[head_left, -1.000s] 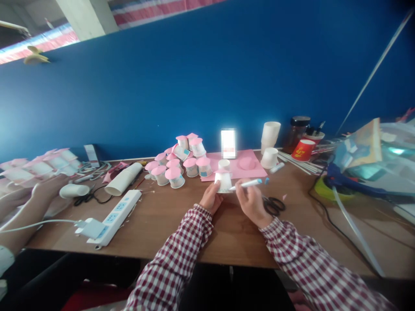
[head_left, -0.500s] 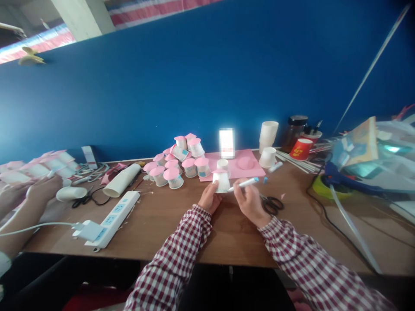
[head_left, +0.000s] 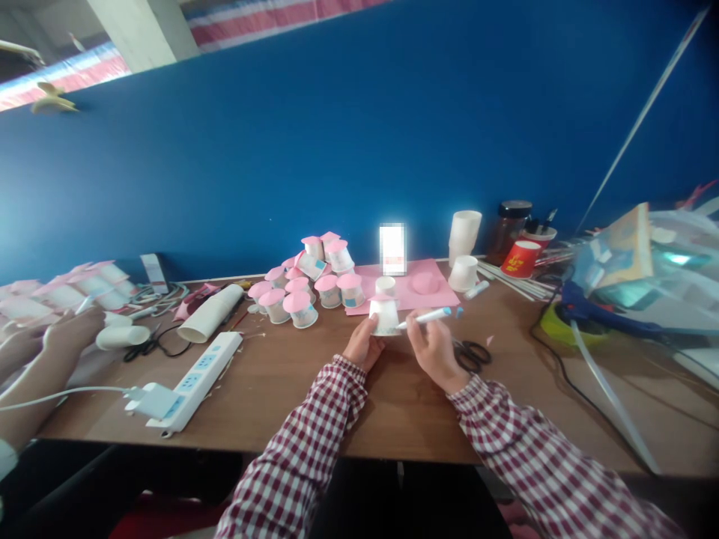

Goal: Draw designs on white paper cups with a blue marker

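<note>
My left hand [head_left: 364, 344] is closed around the lower left side of an upside-down white paper cup [head_left: 385, 317], just above the table. In my right hand [head_left: 432, 346] is a white marker pen [head_left: 428, 318] with a blue end, pinched in the fingers. Its tip points left and meets or nearly meets the cup's lower right side; I cannot tell which. Behind the held cup stands another white cup [head_left: 386, 286] at the edge of a pink sheet [head_left: 413, 296]. Left of it are several cups with pink paper roofs [head_left: 299, 307], some stacked.
Black scissors [head_left: 472, 355] lie beside my right hand. A white power strip [head_left: 196, 382] is at left, near a co-worker's hands [head_left: 70, 337]. White cups [head_left: 463, 273], a red cup [head_left: 521, 259] and a blue glue gun [head_left: 601, 314] with its cable sit to the right.
The held cup and the marker have shifted very slightly to the right. Both hands keep their grip and otherwise look the same.
</note>
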Demonstrator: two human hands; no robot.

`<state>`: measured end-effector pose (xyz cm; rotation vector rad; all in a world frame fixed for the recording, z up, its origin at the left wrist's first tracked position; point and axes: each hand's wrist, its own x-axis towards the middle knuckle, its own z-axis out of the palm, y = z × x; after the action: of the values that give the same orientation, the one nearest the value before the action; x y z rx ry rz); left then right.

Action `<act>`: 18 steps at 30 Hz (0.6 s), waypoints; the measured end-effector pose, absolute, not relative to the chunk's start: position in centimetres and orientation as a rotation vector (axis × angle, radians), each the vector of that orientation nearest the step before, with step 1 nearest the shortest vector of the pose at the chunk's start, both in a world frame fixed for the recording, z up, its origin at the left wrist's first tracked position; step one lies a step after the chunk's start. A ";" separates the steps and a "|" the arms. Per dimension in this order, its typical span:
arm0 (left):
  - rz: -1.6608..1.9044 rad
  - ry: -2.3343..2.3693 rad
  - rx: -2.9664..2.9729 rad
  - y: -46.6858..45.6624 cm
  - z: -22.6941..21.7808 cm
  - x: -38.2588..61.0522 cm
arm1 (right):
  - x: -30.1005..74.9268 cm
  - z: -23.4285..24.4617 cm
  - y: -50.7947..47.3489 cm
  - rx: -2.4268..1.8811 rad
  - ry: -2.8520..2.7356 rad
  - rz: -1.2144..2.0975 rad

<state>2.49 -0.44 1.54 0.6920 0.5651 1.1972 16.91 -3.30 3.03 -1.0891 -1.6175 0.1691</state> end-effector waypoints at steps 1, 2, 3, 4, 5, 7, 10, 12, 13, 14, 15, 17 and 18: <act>1.196 0.566 0.691 -0.4 1.5 2.5 | 16.9 3.0 -3.3 -1.087 -1.620 0.175; 1.194 0.567 0.693 -0.4 1.5 2.5 | 16.9 3.0 -3.3 -1.083 -1.619 0.175; 1.192 0.569 0.694 -0.5 1.6 2.5 | 16.9 3.0 -3.3 -1.081 -1.617 0.174; 1.190 0.572 0.696 -0.5 1.6 2.5 | 16.9 3.0 -3.3 -1.080 -1.615 0.172; 1.189 0.577 0.696 -0.5 1.6 2.5 | 16.9 3.0 -3.3 -1.083 -1.614 0.172; 1.187 0.586 0.695 -0.6 1.6 2.5 | 16.9 2.9 -3.3 -1.092 -1.615 0.174; 1.183 0.587 0.687 -0.6 1.7 2.4 | 17.0 2.8 -3.3 -1.100 -1.605 0.163; 1.184 0.586 0.682 -0.6 1.8 2.5 | 17.0 2.7 -3.2 -1.096 -1.595 0.155; 1.184 0.587 0.683 -0.6 1.8 2.5 | 17.0 2.7 -3.2 -1.095 -1.592 0.154; 1.184 0.587 0.684 -0.6 1.8 2.5 | 17.0 2.7 -3.2 -1.095 -1.590 0.155; 1.185 0.585 0.686 -0.5 1.8 2.5 | 17.0 2.7 -3.2 -1.094 -1.588 0.157; 1.184 0.577 0.687 -0.5 1.7 2.5 | 17.0 2.7 -3.2 -1.098 -1.586 0.166; 1.183 0.571 0.686 -0.5 1.7 2.5 | 17.0 2.7 -3.2 -1.100 -1.588 0.172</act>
<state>2.49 -0.47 1.69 0.6856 0.5711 1.1832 17.00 -3.16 2.70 -1.1003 -1.5877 0.1724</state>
